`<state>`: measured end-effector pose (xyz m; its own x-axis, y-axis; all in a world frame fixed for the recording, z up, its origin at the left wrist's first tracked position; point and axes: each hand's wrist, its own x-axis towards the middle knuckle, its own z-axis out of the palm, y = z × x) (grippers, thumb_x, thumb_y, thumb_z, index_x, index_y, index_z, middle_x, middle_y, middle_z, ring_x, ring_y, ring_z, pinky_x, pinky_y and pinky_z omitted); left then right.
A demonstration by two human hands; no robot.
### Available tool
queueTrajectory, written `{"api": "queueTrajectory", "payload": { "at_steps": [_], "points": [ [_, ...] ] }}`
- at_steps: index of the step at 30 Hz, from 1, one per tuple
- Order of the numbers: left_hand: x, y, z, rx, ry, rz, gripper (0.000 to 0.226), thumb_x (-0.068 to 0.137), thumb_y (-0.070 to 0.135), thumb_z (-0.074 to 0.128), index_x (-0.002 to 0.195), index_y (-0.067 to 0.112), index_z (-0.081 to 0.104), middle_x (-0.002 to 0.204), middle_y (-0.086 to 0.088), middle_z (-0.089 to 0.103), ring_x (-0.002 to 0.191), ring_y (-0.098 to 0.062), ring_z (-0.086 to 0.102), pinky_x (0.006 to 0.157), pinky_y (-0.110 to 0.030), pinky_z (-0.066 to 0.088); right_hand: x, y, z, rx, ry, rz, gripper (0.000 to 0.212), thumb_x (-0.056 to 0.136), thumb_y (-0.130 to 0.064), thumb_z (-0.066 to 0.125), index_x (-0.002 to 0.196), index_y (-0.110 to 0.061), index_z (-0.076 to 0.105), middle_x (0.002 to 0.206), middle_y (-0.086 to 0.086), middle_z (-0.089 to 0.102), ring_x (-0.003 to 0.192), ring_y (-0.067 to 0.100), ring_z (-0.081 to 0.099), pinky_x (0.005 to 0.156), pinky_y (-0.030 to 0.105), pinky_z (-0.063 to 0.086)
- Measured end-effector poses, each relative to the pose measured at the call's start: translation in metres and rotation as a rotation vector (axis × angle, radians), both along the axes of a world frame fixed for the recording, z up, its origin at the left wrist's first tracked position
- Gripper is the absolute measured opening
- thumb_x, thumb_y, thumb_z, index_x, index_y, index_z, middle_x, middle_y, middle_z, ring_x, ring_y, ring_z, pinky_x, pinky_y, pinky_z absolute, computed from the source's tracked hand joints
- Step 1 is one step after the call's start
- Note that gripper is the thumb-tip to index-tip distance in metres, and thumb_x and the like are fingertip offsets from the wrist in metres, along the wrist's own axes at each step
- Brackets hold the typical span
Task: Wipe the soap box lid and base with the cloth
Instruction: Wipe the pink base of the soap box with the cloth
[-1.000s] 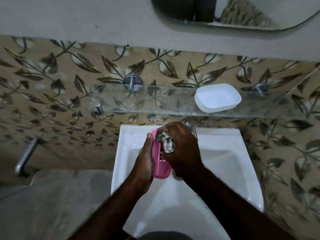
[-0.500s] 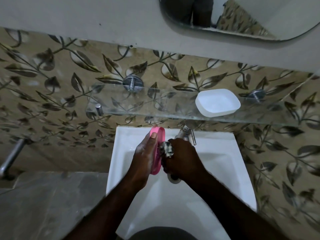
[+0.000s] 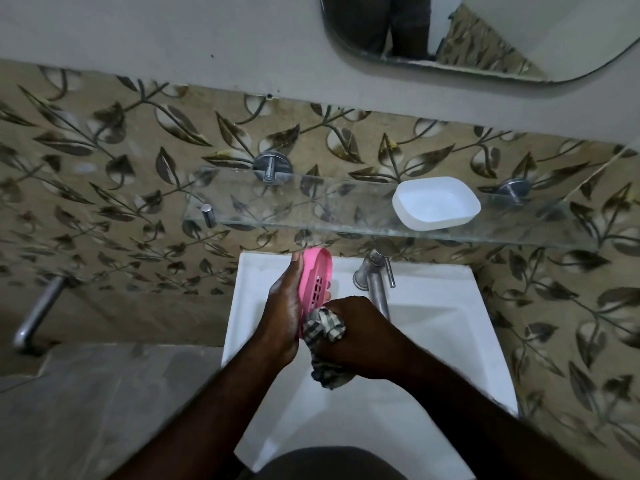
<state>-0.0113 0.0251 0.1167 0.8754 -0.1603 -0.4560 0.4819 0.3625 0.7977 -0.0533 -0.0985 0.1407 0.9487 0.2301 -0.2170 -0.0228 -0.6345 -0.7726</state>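
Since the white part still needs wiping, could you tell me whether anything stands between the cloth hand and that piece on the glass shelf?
Nothing visible does. The white soap box piece lies alone on the glass shelf, up and right of the right hand gripping the cloth. The tap stands below the shelf, beside that path.

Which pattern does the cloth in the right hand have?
The cloth has a grey and white check, seen in the head view.

Over a white sink [image 3: 450,327], the left hand [image 3: 284,306] holds a pink slotted soap box base [image 3: 317,275] on edge while the right hand [image 3: 360,337] presses a bunched checked cloth [image 3: 323,327] against its lower end; the white lid [image 3: 435,203] sits on a glass shelf [image 3: 311,209] above
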Motion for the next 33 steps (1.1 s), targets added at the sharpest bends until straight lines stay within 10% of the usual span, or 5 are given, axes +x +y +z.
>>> {"api": "queueTrajectory", "payload": {
  "at_steps": [10,19,26,33],
  "points": [
    [0.002,-0.009,0.009,0.034,-0.107,-0.006,0.061,0.086,0.059,0.050,0.101,0.003,0.071,0.088,-0.020,0.073,0.078,-0.029,0.070,0.073,-0.034,0.057,-0.002,-0.003,0.024,0.506,0.109,-0.151,0.005,0.074,0.016,0.062,0.078,0.013,0.063,0.071,0.021,0.066,0.061,0.025,0.065,0.057,0.031,0.055],
    [0.004,-0.012,0.019,-0.014,-0.125,-0.125,0.058,0.085,0.057,0.049,0.109,0.008,0.070,0.105,-0.021,0.072,0.097,-0.037,0.069,0.087,-0.048,0.054,0.022,-0.013,0.021,0.718,0.029,-0.467,0.019,0.068,0.000,0.071,0.085,0.007,0.068,0.090,0.037,0.067,0.076,0.049,0.066,0.070,0.074,0.047],
    [-0.009,-0.014,0.016,-0.014,-0.133,-0.096,0.054,0.082,0.060,0.053,0.108,0.017,0.070,0.093,-0.018,0.071,0.081,-0.033,0.065,0.083,-0.056,0.054,0.040,-0.028,0.008,0.362,-0.446,-0.621,0.009,0.078,-0.009,0.072,0.086,-0.007,0.069,0.079,0.009,0.073,0.075,0.024,0.071,0.069,0.033,0.057],
    [-0.007,-0.017,0.015,0.004,-0.201,-0.036,0.046,0.083,0.053,0.063,0.116,0.021,0.067,0.100,-0.016,0.074,0.086,-0.031,0.070,0.075,-0.039,0.056,0.014,-0.015,-0.002,0.209,-0.327,-0.630,0.012,0.078,0.002,0.069,0.080,-0.009,0.066,0.071,-0.007,0.067,0.063,-0.002,0.061,0.058,0.009,0.043]
  ]
}}
